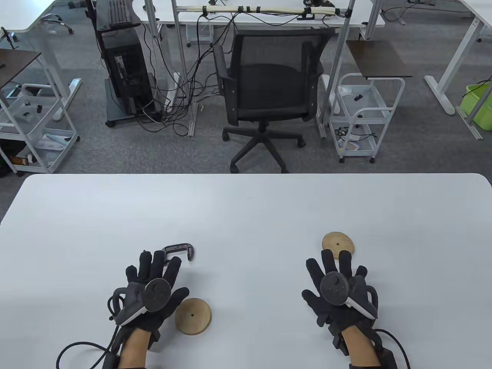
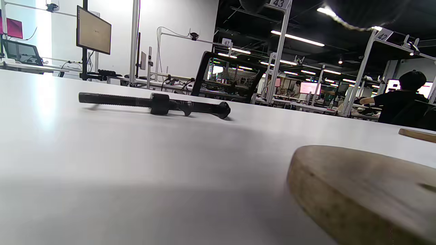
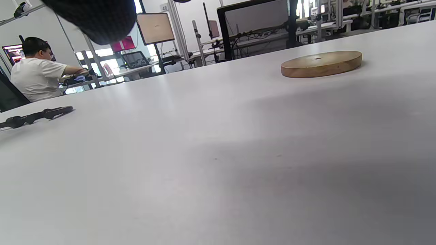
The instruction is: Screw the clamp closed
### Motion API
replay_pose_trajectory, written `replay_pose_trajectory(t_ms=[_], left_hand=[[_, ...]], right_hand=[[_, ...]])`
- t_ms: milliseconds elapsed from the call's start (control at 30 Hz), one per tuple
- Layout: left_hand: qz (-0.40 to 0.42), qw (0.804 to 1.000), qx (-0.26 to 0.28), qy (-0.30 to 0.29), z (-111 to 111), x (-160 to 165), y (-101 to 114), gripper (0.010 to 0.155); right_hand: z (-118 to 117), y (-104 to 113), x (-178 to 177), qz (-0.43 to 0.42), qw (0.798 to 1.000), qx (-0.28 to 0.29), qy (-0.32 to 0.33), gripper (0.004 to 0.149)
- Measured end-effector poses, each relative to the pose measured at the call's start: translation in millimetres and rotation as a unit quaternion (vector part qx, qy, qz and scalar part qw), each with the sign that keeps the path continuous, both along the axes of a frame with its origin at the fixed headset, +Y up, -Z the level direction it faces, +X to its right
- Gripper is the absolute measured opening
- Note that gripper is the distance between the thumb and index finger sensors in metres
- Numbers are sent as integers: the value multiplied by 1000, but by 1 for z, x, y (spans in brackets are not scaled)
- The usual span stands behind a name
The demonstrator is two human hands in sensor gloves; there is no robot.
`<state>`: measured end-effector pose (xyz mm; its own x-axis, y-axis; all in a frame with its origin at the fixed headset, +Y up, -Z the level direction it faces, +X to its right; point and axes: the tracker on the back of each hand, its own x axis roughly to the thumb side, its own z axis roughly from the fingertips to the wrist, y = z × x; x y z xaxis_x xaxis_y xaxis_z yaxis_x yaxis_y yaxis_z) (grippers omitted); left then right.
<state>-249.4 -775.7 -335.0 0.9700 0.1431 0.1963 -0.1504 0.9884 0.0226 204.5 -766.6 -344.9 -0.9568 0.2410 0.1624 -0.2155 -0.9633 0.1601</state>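
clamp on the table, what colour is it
Black all over; the clamp shows best in the left wrist view.

Matt black metal clamp (image 2: pixel 155 103), threaded screw rough; two pale wood discs (image 1: pixel 193 316) (image 1: pixel 338 244), smooth, unvarnished look, faint grain. White table (image 1: pixel 246 207) smooth, slight sheen; gloves (image 1: pixel 153 292) black knit cloth.

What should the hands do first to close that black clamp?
Probably the left hand should reach forward and pick up the clamp. It lies flat on the table just past those fingers, and neither hand holds anything yet.
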Motion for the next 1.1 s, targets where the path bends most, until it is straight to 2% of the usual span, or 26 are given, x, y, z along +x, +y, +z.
replay_pose_trajectory(t_ms=[67,300,400,533,800,1100], left_hand=[[-1,1000,-19,1,0,1,-1,86],[7,999,-33,-7,0,2,-1,86],[10,997,-71,-7,-1,4,-2,87],[12,996,-87,-15,-1,8,-2,88],[-3,993,-110,-50,4,23,5,98],[-26,982,-166,-84,8,43,2,102]], right_hand=[[0,-1,-1,2,1000,-18,-1,83],[0,-2,-2,0,1000,-20,-1,83],[0,-3,-2,0,1000,-31,-3,80],[-1,-4,-2,3,999,-42,-4,81],[0,-5,-3,3,999,-44,-4,81],[0,-5,-3,-1,999,-44,-5,80]])
